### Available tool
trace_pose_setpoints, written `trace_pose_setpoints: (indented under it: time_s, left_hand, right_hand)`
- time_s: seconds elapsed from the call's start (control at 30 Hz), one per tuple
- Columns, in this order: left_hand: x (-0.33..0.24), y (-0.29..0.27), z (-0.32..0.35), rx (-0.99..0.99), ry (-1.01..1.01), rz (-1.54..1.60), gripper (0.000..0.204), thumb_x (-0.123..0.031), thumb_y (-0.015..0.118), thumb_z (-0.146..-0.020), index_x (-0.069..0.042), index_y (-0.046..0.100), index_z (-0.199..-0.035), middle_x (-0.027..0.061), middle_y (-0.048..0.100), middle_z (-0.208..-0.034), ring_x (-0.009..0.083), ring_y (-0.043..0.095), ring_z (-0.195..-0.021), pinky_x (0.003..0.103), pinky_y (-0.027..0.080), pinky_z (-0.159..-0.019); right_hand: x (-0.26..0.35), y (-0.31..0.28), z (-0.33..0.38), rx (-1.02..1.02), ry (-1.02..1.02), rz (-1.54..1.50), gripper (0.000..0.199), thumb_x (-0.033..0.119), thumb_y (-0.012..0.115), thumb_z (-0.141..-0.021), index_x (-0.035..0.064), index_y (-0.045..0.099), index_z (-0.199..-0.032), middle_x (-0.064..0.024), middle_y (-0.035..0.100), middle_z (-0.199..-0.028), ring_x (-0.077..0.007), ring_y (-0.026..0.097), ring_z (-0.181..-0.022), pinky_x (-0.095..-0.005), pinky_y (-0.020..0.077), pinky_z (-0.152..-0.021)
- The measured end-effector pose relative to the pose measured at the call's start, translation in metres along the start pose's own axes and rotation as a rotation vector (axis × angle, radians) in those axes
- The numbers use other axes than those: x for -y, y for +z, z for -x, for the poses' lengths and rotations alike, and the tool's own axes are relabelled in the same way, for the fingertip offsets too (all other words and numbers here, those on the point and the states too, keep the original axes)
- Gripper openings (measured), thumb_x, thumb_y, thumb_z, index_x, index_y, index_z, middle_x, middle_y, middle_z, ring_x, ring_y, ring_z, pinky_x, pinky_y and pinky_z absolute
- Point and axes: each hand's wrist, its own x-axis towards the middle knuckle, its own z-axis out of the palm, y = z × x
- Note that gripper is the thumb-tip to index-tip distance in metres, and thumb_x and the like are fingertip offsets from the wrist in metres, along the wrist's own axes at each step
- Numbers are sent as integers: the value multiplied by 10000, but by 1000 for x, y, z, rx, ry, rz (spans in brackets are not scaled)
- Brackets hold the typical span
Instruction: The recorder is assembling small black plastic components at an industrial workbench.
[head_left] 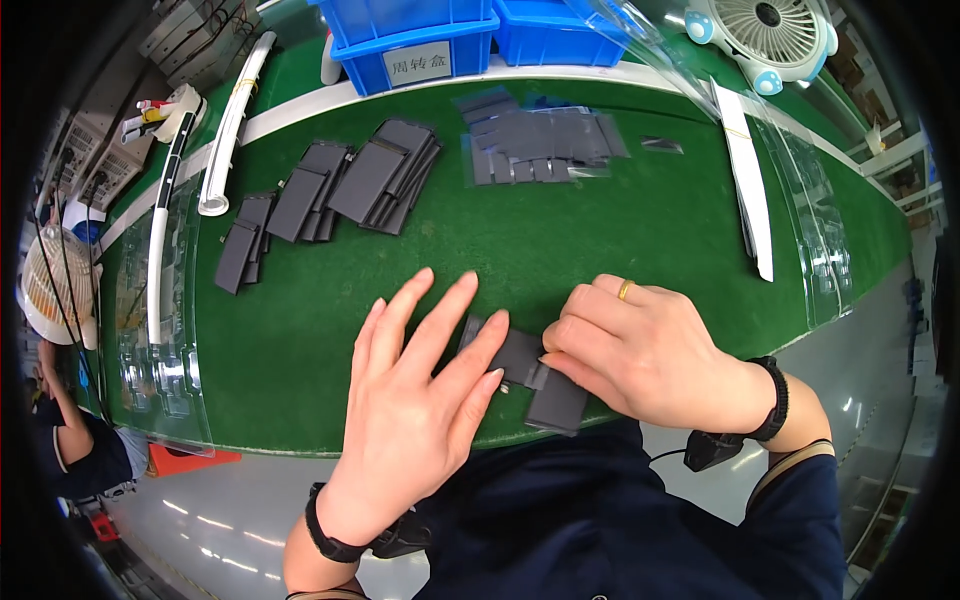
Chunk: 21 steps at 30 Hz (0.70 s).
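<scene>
On the green work surface near its front edge lies a flat dark grey battery pack, stepped in outline and partly covered by my hands. My left hand has its fingers spread, with index finger and thumb resting at the pack's left part. Over the pack's upper right, my right hand is closed in a pinch; what its fingertips hold, if anything, is hidden. A small strip shows on the pack just below those fingertips. Beyond my left hand, similar packs lie in several overlapping piles, the biggest pile farthest right.
Dark film pieces on clear sheets lie at the far middle. Blue bins stand behind a white rail. Clear plastic trays line the left, white strips the right. Fans stand at far right and left. Another person sits at left.
</scene>
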Motion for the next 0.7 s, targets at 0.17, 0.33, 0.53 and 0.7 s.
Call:
trace_pose_setpoints:
  time_s: [0.17, 0.33, 0.53, 0.7]
  left_hand:
    - [-21, -5, 6, -86, -37, -24, 272, -150, 768, -762, -86, 731, -1024, 98, 581, -1242, 297, 522, -1171, 494, 412, -960]
    - [-31, 6, -11, -85, -180, 374, 226, -64, 787, -734, -43, 727, -952, 76, 632, -933, 226, 632, -790, 358, 504, -653]
    - [-32, 15, -15, -145, -136, 419, 78, -32, 771, -762, -20, 714, -814, 49, 617, -734, 202, 611, -592, 307, 487, -523]
    - [-31, 13, -13, -85, -145, 454, 99, 4, 788, -744, -14, 727, -820, 61, 651, -761, 130, 614, -627, 250, 485, -561]
  right_hand:
    - [-5, -9, 4, 121, -61, 24, 119, 117, 625, -777, 65, 557, -859, -48, 483, -836, -200, 559, -778, -311, 503, -572]
    - [-2, -3, 14, 50, -55, 35, 159, 114, 616, -759, 58, 579, -903, -44, 490, -846, -198, 559, -786, -309, 504, -577]
    - [5, -1, 52, -71, 36, 8, 379, 157, 647, -775, 74, 646, -1145, -47, 590, -1085, -175, 593, -887, -284, 531, -695]
    - [6, 7, 65, -26, -66, 102, 476, 335, 691, -844, 152, 603, -1275, -39, 549, -1201, -177, 539, -1004, -378, 484, -916]
